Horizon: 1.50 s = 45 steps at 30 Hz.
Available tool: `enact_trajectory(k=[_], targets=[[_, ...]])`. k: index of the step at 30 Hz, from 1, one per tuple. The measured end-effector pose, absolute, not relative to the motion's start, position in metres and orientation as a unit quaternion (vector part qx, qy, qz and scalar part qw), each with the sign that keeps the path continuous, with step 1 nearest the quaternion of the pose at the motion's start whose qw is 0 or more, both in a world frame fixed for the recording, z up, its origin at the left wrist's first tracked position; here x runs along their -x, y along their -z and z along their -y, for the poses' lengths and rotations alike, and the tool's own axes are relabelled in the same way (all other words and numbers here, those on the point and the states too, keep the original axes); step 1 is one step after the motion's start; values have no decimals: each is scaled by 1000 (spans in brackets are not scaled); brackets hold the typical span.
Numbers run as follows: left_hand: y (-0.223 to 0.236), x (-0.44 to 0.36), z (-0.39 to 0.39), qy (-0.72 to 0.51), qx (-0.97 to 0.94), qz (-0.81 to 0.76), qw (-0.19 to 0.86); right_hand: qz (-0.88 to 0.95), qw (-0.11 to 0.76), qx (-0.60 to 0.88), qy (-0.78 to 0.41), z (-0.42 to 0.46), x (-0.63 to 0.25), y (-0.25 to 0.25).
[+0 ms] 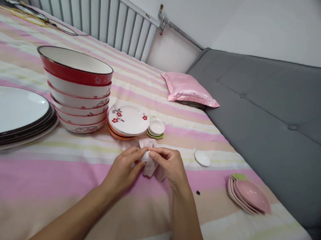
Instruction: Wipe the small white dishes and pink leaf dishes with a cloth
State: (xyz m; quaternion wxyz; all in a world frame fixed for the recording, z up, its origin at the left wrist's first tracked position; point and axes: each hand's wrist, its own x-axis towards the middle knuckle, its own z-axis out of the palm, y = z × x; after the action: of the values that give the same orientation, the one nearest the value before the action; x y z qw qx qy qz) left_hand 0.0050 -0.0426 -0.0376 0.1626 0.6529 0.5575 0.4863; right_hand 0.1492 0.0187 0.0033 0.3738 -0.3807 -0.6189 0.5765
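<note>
A pale pink cloth (150, 166) hangs crumpled between my two hands, just above the striped sheet. My left hand (123, 168) is closed, its fingers and thumb pinching at the left side of the cloth. From the right, my right hand (170, 164) also pinches it, fingertips almost meeting the left ones. Something small, white and smooth shows in the cloth at the fingertips; its kind is mostly hidden. Beyond the hands are flowered plates (129, 120) and small white bowls (156, 127). A white spoon (202, 159) lies to the right.
Stacked bowls (77, 97), red-rimmed, stand at left beside large dark-rimmed plates (17, 107). Pink leaf-shaped dishes (251, 196) sit at right, with a small black piece (198, 192) nearby. A pink pillow (191, 88) rests against the grey headboard (260, 90). Cables (33, 14) lie far left.
</note>
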Motion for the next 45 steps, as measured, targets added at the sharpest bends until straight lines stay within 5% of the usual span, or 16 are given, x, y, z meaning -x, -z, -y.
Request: enact_trajectory(k=[8, 19, 28, 35, 45], targets=[[35, -9, 44, -518, -599, -562, 239, 588, 391, 367, -606, -20, -150, -3], [24, -12, 40, -651, -403, -427, 481, 441, 424, 358, -705, -22, -156, -10], [18, -12, 44, -686, -310, -390, 531, 418, 436, 369, -706, -25, -156, -7], [20, -11, 41, -682, -360, -398, 498, 401, 441, 356, -720, -25, -155, -5], [30, -6, 43, -557, -574, -545, 251, 498, 412, 368, -668, -23, -156, -6]])
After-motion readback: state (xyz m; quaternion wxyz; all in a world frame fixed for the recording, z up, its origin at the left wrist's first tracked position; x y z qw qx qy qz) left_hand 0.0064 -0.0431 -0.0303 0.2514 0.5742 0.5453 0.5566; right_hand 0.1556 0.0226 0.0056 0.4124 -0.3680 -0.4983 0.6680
